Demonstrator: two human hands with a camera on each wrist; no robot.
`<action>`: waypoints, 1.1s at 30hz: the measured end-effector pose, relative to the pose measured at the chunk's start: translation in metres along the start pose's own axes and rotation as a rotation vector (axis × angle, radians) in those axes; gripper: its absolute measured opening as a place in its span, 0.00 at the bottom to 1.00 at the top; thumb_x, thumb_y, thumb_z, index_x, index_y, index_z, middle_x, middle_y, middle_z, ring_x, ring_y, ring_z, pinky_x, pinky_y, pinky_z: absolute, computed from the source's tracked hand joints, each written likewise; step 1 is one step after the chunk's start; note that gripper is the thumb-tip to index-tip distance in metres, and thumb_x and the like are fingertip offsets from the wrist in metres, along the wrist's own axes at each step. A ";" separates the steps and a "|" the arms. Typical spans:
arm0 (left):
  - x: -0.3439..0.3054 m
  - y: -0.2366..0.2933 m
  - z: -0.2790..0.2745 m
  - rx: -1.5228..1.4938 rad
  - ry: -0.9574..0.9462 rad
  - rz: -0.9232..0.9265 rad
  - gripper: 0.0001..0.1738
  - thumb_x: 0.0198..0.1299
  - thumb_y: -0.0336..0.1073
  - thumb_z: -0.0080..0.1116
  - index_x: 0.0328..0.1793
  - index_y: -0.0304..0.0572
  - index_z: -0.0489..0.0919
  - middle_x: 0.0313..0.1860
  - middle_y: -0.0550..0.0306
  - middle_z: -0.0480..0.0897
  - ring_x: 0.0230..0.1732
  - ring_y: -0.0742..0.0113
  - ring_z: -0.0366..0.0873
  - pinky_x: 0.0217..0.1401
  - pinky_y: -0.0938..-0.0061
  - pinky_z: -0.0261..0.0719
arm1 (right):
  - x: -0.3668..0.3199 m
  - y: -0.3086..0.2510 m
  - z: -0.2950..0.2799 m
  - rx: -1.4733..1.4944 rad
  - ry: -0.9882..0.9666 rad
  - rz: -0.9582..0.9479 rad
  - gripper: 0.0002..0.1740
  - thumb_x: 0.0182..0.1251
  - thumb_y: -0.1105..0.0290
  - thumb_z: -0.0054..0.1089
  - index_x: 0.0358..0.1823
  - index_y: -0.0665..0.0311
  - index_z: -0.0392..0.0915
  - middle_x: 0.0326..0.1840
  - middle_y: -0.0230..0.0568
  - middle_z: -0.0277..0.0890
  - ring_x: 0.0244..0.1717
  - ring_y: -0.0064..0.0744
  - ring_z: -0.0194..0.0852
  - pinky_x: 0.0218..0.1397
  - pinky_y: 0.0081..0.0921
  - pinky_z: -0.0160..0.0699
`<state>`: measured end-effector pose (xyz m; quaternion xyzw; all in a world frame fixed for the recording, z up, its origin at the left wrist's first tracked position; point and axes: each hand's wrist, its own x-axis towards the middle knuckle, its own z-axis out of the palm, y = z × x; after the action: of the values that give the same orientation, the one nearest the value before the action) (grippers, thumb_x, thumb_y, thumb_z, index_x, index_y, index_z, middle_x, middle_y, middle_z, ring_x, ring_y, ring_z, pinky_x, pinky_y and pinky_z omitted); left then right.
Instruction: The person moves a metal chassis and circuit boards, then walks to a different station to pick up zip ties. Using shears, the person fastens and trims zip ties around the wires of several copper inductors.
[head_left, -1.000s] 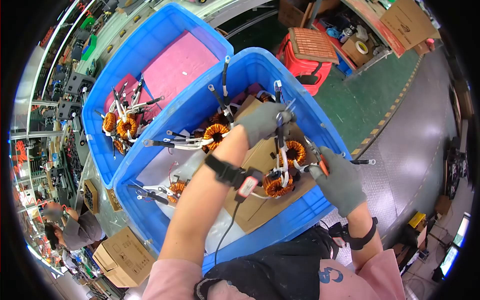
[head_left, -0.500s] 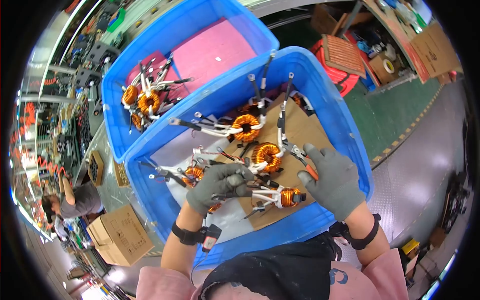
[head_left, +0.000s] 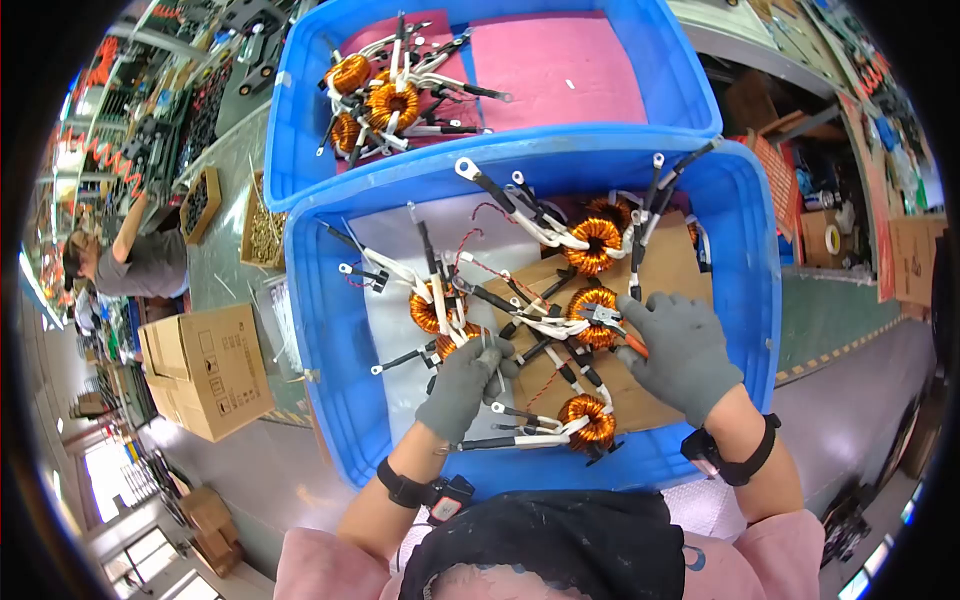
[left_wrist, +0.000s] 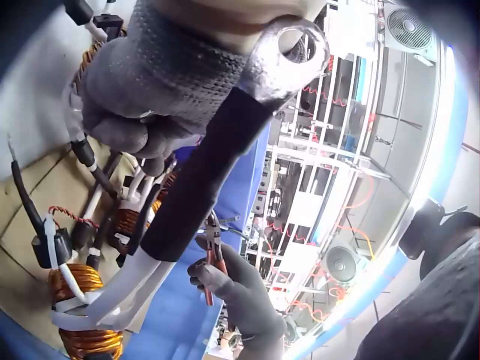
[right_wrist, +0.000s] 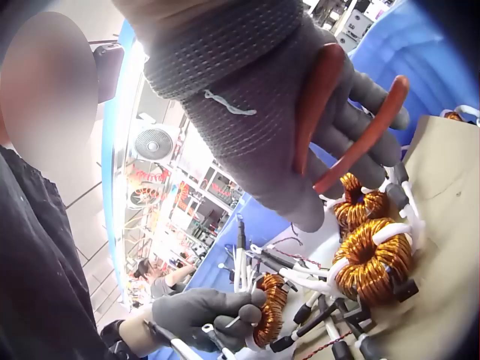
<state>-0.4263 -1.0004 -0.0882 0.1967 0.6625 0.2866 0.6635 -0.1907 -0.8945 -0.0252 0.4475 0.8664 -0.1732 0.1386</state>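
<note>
Inside the near blue bin (head_left: 325, 370), close to its middle, the left hand (head_left: 462, 385) is seen clenched around the white and black leads of a copper toroid coil (head_left: 456, 343), which is held just above the hand against the pale liner of the bin. From the left wrist view, a black-sleeved lead with a ring terminal (left_wrist: 289, 56) is shown lying across the gloved fingers. Toward the right side of the bin, the right hand (head_left: 685, 350) is closed on a pair of orange-handled pliers (head_left: 612, 322), whose tips are pointed at another coil (head_left: 592, 305) lying on the cardboard sheet (head_left: 675, 265) in the bin. A further coil (head_left: 587, 420) is found by the front wall of the bin, between the two hands. Beyond the back wall of the bin a second blue bin (head_left: 300, 120) is stood, in which a pink sheet (head_left: 560, 65) and a cluster of coils (head_left: 392, 100) are kept. Left of the near bin, cardboard boxes (head_left: 205, 365) are seen on the floor.
</note>
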 end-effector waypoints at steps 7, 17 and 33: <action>-0.012 0.005 -0.023 0.010 0.017 0.123 0.10 0.66 0.31 0.43 0.45 0.39 0.76 0.30 0.61 0.78 0.19 0.82 0.62 0.20 0.85 0.61 | 0.006 0.008 -0.011 0.079 0.004 -0.024 0.25 0.54 0.59 0.64 0.54 0.54 0.71 0.37 0.40 0.74 0.42 0.41 0.73 0.44 0.38 0.69; 0.013 0.076 -0.129 0.718 0.930 0.415 0.18 0.64 0.48 0.48 0.46 0.45 0.79 0.35 0.51 0.82 0.39 0.51 0.79 0.44 0.64 0.74 | 0.088 -0.118 -0.035 0.158 0.197 -0.284 0.21 0.55 0.62 0.61 0.51 0.56 0.74 0.38 0.40 0.75 0.44 0.40 0.75 0.44 0.37 0.70; 0.056 0.112 -0.160 0.854 0.530 0.140 0.20 0.56 0.48 0.56 0.39 0.38 0.84 0.37 0.44 0.83 0.42 0.51 0.80 0.48 0.62 0.75 | 0.173 -0.201 -0.016 -0.319 -0.068 -0.144 0.16 0.57 0.65 0.59 0.47 0.59 0.80 0.46 0.40 0.78 0.49 0.43 0.78 0.44 0.44 0.72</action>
<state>-0.6009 -0.8987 -0.0671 0.4148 0.8514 0.0741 0.3125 -0.4542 -0.8704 -0.0437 0.3505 0.9075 -0.0578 0.2243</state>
